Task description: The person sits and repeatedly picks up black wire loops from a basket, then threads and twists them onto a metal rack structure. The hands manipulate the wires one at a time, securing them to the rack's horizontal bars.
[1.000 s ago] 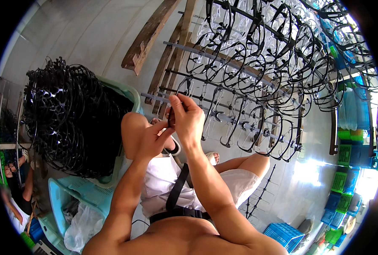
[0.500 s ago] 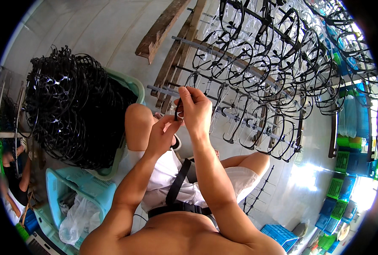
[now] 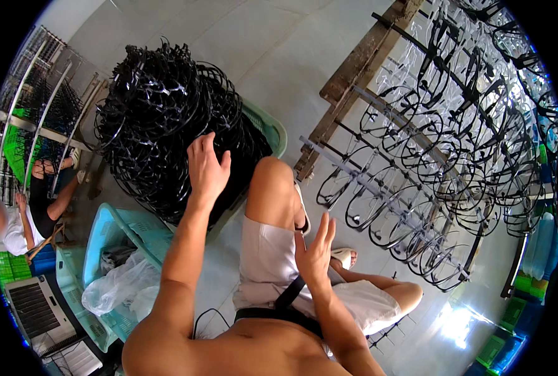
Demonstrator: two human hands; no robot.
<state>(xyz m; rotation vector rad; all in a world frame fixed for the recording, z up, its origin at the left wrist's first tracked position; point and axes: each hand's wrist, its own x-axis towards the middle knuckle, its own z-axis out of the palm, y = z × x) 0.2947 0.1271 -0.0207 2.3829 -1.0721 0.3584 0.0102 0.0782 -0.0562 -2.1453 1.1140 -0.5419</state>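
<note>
My left hand (image 3: 208,166) reaches over a large heap of thin, glossy black looped plastic pieces (image 3: 157,106). Its thumb stands away from the fingers, and I see nothing held in it; whether the fingertips touch the heap I cannot tell. The heap overfills a green plastic crate (image 3: 273,128), covering most of it. Above my lap, my right hand (image 3: 316,254) is raised with its fingers stretched out, holding nothing. To the right, a rack (image 3: 379,103) of wooden beams and metal bars carries rows of similar black loops (image 3: 410,219).
Left of my legs sits a light-blue crate (image 3: 113,219) with clear plastic bags (image 3: 125,288) in it. Another person (image 3: 25,225) sits at the far left beside more racks. Blue and green crates (image 3: 501,348) stand at the lower right. My bent knees lie between heap and rack.
My hands, together on a small black piece before, have come apart. The left has moved to the heap, the right down over my lap. The view has turned left.
</note>
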